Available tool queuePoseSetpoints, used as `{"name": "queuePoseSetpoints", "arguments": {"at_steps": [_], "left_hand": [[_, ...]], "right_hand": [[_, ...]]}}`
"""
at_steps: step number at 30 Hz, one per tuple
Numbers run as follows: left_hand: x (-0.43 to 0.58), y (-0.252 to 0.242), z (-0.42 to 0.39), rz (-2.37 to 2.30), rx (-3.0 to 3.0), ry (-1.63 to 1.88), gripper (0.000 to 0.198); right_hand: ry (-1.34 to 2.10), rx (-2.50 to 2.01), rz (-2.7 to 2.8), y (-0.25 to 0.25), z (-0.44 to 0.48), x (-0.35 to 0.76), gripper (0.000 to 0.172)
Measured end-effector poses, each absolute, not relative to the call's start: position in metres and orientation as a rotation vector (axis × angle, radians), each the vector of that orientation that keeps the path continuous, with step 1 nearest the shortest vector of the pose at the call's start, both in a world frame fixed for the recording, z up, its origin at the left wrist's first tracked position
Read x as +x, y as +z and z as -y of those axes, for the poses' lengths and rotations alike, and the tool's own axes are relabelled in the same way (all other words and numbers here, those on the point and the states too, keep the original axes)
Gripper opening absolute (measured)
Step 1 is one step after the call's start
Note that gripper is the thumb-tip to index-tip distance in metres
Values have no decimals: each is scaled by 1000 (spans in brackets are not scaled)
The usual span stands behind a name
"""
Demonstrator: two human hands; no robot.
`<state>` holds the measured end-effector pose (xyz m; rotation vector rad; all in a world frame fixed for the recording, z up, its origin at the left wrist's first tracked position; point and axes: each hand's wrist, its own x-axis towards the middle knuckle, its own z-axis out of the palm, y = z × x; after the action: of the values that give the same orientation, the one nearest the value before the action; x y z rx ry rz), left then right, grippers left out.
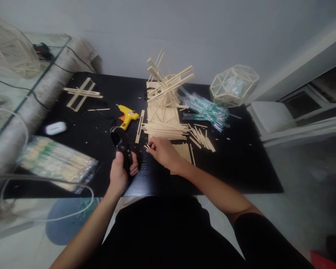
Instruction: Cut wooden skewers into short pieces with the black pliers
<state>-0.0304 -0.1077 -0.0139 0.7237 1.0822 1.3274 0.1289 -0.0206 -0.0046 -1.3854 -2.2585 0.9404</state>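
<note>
My left hand (121, 171) is wrapped round the handles of a black cutting tool (120, 141) whose head points away from me over the black table (240, 164). My right hand (162, 150) is closed in a pinch on a short wooden stick (147, 147) beside a flat pile of cut sticks (168, 130). A tall structure of glued sticks (166, 87) rises just behind that pile. A yellow glue gun (127, 116) lies beyond the cutter.
A stick polyhedron (233, 85) stands at the back right beside clear packets (204, 108). A crossed stick frame (82, 93) lies at the back left. A white case (55, 128) and a bag of sticks (56, 162) sit at the left. A glass shelf (14, 74) borders the table.
</note>
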Motion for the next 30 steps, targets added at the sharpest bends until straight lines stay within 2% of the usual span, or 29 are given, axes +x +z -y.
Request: {"name": "queuePoseSetpoints", "arguments": {"at_steps": [14,18,21,30], "left_hand": [[-30,-17,107,-1017,614,1429,66],[-31,-19,106,-974,592,1437,68],[-31,-19,105,-958,587,1440,68],[-29,-16,105,-968,567,1469,67]], "right_hand": [[949,-1342,2259,1,23,150,17],[735,-1460,2220,8,8,179,11],[555,-1536,2256,10,-4,203,13],[371,-1532,2452,2,-8,221,17]]}}
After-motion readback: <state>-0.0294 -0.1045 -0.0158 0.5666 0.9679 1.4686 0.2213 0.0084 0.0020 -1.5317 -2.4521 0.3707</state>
